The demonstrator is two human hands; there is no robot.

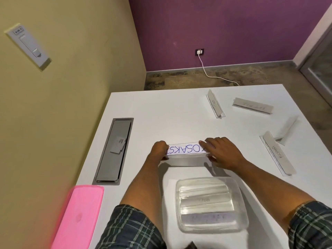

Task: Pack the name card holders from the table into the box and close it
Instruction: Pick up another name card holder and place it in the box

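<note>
A clear name card holder (186, 150) with blue lettering stands on the white table (161, 108), just beyond the clear plastic box (240, 198). My left hand (159, 150) grips its left end and my right hand (224, 153) grips its right end. The box sits near the table's front edge and holds several card holders lying flat. Its pink lid (79, 216) lies at the front left. More holders lie on the right: one (214, 104) far back, one (253, 106) beside it, one (287, 128) tilted, one (277, 154) nearest.
A grey cable hatch (114, 151) with a small card on it is set into the table's left side. A beige wall runs close along the left. Beyond the table's far edge is floor with a white cable (212, 74) from a wall socket.
</note>
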